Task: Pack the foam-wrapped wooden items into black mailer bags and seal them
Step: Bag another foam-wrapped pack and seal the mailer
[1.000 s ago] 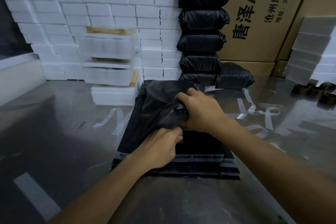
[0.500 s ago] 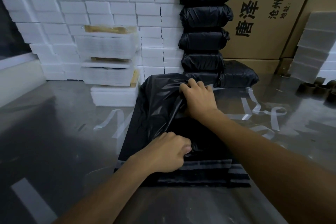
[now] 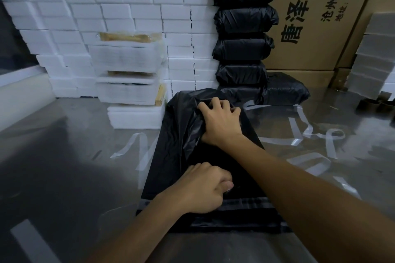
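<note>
Foam blocks (image 3: 89, 6) wall the worktop's (image 3: 53, 166) far-left edge, with cardboard cartons (image 3: 320, 17) along the far right. Six sealed black packs (image 3: 243, 15) stand piled against them, as before. At the near middle lies the black mailer bag (image 3: 171, 147), its far end bulging over what it holds. Compared with half a second ago, the right hand (image 3: 220, 121) sits farther along that bulge, fingers curled and gripping bunched plastic. The left hand (image 3: 203, 190) has stayed at the mouth end, thumb and fingers pinching the film. Clear peeled strips (image 3: 303, 130) lie scattered right.
</note>
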A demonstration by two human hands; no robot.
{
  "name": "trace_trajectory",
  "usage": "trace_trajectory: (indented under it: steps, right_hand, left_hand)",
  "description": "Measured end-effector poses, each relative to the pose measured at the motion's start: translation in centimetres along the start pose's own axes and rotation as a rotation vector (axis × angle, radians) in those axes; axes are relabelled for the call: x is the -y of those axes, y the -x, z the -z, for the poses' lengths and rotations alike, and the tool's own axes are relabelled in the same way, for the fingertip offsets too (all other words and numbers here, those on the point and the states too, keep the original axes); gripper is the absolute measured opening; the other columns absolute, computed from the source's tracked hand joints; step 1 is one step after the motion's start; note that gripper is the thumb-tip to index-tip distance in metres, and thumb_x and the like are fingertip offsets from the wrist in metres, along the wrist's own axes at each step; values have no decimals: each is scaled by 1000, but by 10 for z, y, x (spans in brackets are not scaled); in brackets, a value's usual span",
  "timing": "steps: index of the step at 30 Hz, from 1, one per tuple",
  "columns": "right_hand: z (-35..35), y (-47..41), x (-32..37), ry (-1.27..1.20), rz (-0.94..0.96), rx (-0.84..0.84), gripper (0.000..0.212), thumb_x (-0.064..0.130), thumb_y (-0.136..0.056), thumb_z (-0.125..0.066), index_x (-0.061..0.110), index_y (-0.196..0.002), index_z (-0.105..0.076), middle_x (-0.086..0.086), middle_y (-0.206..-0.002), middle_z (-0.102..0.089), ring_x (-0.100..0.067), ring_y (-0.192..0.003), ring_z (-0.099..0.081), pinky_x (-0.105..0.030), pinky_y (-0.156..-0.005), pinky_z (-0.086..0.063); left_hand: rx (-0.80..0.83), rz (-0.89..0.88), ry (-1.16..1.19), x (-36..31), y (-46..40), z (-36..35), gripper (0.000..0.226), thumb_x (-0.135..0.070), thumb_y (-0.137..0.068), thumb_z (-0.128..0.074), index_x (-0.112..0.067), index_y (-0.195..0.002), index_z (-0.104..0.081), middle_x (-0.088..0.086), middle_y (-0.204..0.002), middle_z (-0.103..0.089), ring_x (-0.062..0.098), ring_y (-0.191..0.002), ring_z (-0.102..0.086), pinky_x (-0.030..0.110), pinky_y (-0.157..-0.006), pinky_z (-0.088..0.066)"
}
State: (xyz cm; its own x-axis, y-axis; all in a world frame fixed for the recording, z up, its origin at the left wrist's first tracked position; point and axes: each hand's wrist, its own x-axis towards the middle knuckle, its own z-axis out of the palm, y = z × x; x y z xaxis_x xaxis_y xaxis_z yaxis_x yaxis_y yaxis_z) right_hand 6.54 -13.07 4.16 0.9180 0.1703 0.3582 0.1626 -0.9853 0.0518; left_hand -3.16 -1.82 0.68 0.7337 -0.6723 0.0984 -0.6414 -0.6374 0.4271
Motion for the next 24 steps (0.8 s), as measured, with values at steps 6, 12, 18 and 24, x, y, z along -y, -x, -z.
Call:
trace_trajectory:
  steps: [6,12,18,24]
  right_hand:
    - [0,1,3,-79,-18,-10,68,33,-85,-71,26,-144,-39,-8,-140,-41,-31,-135,-36,-55,-106,-33]
    - [18,29,-23,-271,75,-49,56,4,-82,-64,19,-136,-58,-4,-144,-47,-30,-127,-50,-40,-94,-43]
    - [19,77,-33,-264,125,-142,38,-7,-78,-59,5,-113,-69,-11,-113,-61,-35,-103,-58,-40,-68,-50]
    - [15,100,-34,-315,185,-24,32,-6,-84,-56,7,-107,-74,-9,-105,-66,-34,-98,-61,-41,-77,-51]
  left_hand:
    - [-28,-1,8,-5,2,-1,35,-31,-100,-47,-31,-65,-46,-12,-59,-48,13,-61,-48,32,-61,-39]
    - [-571,-33,-222,-8,18,3,27,-42,-87,-62,-25,-76,-44,-13,-52,-39,17,-50,-51,29,-49,-37]
    - [-669,235,-630,12,17,25,54,-5,-51,-85,-8,-101,-64,12,-92,-58,31,-79,-53,38,-62,-39]
    - [-527,350,-341,36,18,25,16,5,-63,-53,-10,-60,-47,1,-62,-45,23,-62,-46,30,-49,-28]
